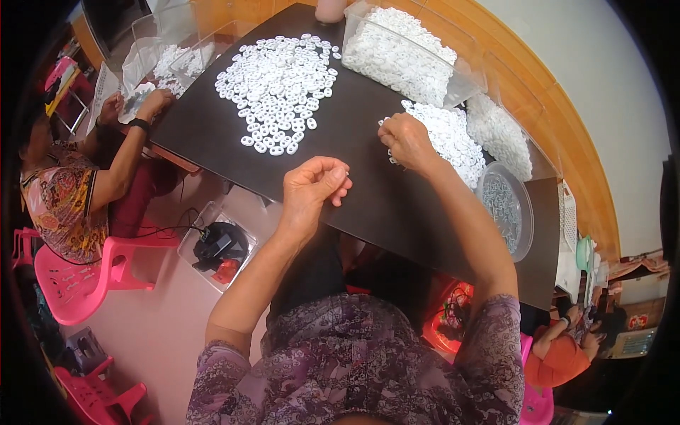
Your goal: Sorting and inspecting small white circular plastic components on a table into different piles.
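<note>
My left hand (316,195) is held over the near edge of the dark table (354,106), its fingers curled in and the thumb pressed against them. Whatever it may hold is too small to make out. Farther right, my right hand (409,140) reaches to the left edge of a heap of small white plastic pieces (450,138). Its fingers are closed in a pinch, and the fingertips hide what is between them. Left of both hands lies a spread heap of white oval pieces with two holes (280,85).
A clear bin of white parts (400,57) stands at the back, with another white heap (499,134) beside it. A round clear tub of small metal parts (504,212) sits right. A co-worker (71,184) works at left, near a pink chair (92,269).
</note>
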Available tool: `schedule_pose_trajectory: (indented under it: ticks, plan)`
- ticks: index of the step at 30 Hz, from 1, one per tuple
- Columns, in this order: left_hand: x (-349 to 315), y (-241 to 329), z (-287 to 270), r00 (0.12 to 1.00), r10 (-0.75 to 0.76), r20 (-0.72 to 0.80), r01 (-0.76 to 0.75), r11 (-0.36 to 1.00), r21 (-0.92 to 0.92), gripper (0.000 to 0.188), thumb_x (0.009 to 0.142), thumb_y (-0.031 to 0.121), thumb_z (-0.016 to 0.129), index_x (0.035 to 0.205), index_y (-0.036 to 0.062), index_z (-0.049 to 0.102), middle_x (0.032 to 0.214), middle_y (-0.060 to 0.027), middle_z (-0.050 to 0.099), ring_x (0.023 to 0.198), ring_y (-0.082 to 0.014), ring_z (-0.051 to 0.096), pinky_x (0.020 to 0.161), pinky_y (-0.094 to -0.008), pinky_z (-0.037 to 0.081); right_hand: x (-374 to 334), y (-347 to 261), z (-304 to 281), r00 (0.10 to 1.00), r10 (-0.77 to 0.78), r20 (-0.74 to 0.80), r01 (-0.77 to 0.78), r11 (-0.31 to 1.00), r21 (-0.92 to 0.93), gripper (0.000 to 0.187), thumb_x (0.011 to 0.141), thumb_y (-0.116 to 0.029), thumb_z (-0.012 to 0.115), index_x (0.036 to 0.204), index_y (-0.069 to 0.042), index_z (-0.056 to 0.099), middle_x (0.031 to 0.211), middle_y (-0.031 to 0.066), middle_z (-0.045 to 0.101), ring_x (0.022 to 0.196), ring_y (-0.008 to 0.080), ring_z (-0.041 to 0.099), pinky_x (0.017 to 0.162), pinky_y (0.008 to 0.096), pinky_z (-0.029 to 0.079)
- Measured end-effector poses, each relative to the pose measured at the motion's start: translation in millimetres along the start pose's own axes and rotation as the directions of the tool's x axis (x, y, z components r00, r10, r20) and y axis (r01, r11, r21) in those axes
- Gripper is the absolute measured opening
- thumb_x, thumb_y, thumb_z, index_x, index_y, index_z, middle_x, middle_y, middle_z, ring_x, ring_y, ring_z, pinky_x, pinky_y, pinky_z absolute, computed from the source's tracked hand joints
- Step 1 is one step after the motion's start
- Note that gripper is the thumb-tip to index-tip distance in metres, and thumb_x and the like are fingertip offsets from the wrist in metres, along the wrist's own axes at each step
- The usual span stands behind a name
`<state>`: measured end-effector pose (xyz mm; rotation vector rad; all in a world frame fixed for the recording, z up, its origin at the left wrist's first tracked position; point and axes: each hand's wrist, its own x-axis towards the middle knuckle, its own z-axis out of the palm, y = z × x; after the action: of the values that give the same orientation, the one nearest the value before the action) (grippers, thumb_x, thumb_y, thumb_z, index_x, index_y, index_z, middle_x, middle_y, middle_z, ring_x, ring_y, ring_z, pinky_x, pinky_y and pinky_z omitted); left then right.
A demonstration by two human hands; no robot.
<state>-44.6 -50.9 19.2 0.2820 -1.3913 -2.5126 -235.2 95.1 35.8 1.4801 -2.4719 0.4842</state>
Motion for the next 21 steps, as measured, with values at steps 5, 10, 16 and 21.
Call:
schedule_pose_trajectory:
  ticks: [5, 10, 16, 21]
  plan:
    - [-2.4, -0.9, -0.9, 1.000, 0.027, 0.014, -0.028, 0.997, 0.071, 0.014, 0.083, 0.003, 0.060, 0.095, -0.0037, 0.061, 0.076, -0.0054, 0.062, 0.064, -0.0078, 0.054, 0.057, -0.0204, 0.042, -3.4, -2.9, -8.1, 0.992, 0.100, -0.075, -0.099, 0.995, 0.017, 0.003, 0.073, -0.007, 0.062, 0.073, -0.005, 0.063, 0.070, 0.0116, 0.058, 0.074, 0.0297, 0.057, 0.066, 0.0386, 0.045]
    - [-4.1, -3.3, -3.5, 0.999, 0.035, 0.027, -0.037, 0.995, 0.096, 0.017, 0.082, 0.003, 0.064, 0.097, -0.0032, 0.062, 0.076, -0.0046, 0.062, 0.065, -0.0086, 0.053, 0.057, -0.0202, 0.042, -1.7, -1.4, -9.7, 0.987, 0.131, -0.098, -0.132, 0.991, -0.009, 0.001, 0.071, -0.006, 0.064, 0.072, -0.005, 0.064, 0.069, 0.0112, 0.058, 0.074, 0.0295, 0.057, 0.066, 0.0388, 0.045]
    - [-4.1, -4.3, -4.8, 0.999, 0.042, 0.034, -0.044, 0.997, 0.060, 0.013, 0.084, 0.007, 0.064, 0.093, -0.0020, 0.062, 0.076, -0.0047, 0.062, 0.063, -0.0079, 0.053, 0.057, -0.0198, 0.042, -4.5, 5.0, -24.7, 0.992, 0.096, -0.077, -0.104, 0.989, -0.104, 0.003, 0.070, -0.006, 0.064, 0.072, -0.007, 0.065, 0.069, 0.0109, 0.058, 0.074, 0.0294, 0.056, 0.066, 0.0387, 0.044]
    - [-4.3, -6.6, -7.3, 0.998, 0.050, 0.039, -0.052, 0.997, 0.050, 0.013, 0.085, 0.010, 0.064, 0.091, -0.0012, 0.062, 0.076, -0.0047, 0.062, 0.064, -0.0077, 0.054, 0.057, -0.0197, 0.043, -18.2, 0.0, -41.9, 0.994, 0.103, 0.028, -0.100, 0.990, -0.102, 0.004, 0.069, -0.006, 0.065, 0.073, -0.008, 0.066, 0.071, 0.0102, 0.059, 0.074, 0.0286, 0.056, 0.067, 0.0382, 0.045]
